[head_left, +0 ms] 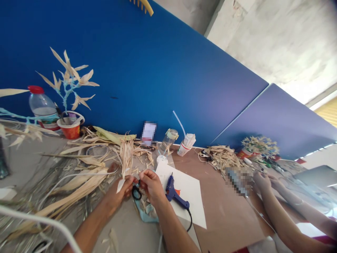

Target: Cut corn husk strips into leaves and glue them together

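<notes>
My left hand [125,188] is closed, with a pale piece of corn husk [120,185] pinched between thumb and fingers. Right beside it, my right hand [151,182] has thumb and fingertips pressed together; what lies between them is too small to make out. A black loop handle, apparently of scissors [136,193], shows just below and between both hands. Behind the left hand rises a bundle of dried husk strips [126,154]. Under the hands lies a light-blue bag or cloth [149,216] with husk scraps. A blue glue gun [175,193] rests on white paper [195,200] right of my right hand.
Husks [79,186] and wires cover the left side. At the back stand a plastic bottle [43,105], a red cup [70,128] with a husk-flower branch, a clear jar [168,138] and a paper cup [184,147]. Another person's hands [263,182] work at the right.
</notes>
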### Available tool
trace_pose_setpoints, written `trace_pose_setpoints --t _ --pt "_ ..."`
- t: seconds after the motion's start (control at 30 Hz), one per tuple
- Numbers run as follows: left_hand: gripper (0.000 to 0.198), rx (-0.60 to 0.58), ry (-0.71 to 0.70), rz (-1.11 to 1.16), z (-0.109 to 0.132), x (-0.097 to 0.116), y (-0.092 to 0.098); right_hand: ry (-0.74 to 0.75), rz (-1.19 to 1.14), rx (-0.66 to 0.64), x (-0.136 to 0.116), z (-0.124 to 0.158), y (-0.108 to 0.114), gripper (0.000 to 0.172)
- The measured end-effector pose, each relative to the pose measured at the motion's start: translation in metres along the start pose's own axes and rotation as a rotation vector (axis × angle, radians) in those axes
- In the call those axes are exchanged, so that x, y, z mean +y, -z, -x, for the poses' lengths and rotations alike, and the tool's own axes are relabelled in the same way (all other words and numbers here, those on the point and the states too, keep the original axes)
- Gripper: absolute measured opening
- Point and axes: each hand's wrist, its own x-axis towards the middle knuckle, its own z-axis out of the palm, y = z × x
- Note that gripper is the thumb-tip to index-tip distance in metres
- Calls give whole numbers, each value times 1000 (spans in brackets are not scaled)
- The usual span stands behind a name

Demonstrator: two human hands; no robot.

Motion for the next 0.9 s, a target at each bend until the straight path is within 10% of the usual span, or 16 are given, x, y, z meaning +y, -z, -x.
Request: trace_pose_setpoints --t 0.4,0.9 --pt "28 263 -219 -433 -9 -1 3 26 96 11 10 0 0 19" --pt "30 236 -224 -412 -5 -8 -3 112 224 70 9 4 -3 12"
